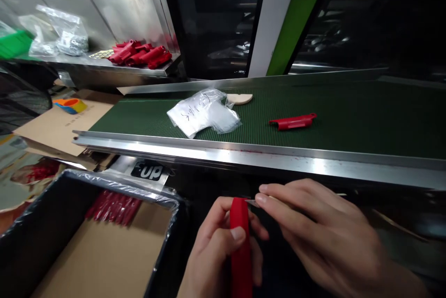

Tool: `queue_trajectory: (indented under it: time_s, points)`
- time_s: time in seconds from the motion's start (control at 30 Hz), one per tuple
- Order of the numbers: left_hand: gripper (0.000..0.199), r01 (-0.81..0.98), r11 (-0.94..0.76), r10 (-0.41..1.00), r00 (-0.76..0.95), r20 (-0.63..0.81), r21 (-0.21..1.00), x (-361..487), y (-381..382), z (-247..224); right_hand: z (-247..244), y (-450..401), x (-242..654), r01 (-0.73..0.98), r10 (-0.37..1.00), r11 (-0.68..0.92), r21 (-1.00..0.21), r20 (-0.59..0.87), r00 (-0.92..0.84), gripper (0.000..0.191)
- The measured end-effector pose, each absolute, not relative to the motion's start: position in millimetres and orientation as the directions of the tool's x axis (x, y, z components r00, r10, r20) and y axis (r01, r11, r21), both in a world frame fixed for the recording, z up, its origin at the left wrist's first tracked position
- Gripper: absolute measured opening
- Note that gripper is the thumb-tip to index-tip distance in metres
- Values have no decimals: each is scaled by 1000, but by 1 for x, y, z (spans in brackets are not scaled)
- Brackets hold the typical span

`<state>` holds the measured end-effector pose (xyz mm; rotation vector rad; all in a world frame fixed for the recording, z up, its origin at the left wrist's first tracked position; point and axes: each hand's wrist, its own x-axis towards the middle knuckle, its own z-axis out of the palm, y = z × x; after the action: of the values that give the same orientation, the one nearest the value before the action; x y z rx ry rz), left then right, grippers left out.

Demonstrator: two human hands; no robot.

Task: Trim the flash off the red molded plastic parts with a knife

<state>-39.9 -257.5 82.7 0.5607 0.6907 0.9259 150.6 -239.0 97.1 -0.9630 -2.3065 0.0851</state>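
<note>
My left hand (219, 247) is wrapped round a red plastic part (240, 251), held upright in front of me. My right hand (320, 228) pinches a small thin blade (251, 202), whose tip touches the top edge of the red part; its handle is mostly hidden by my fingers. Beyond my hands, another red part (294, 122) lies on the green conveyor belt (348, 126). A plastic bag with handwriting (198, 112) rests on the belt to the left, beside a pale half-round piece (239, 99).
A lined bin (163, 242) at lower left holds several red parts (113, 207). Red parts (139, 54) are piled on a metal shelf near clear bags (71, 35). Tape rolls (71, 105) sit on cardboard (59, 126). The belt's metal rail (216, 151) runs in front of my hands.
</note>
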Motion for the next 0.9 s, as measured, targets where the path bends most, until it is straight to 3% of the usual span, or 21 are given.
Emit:
queue_trajectory:
  time_s: [0.9]
  points:
    - [20, -518, 550, 826, 457, -331, 655, -40, -263, 82, 100, -246, 149, 608, 646, 742, -283, 544, -535, 37]
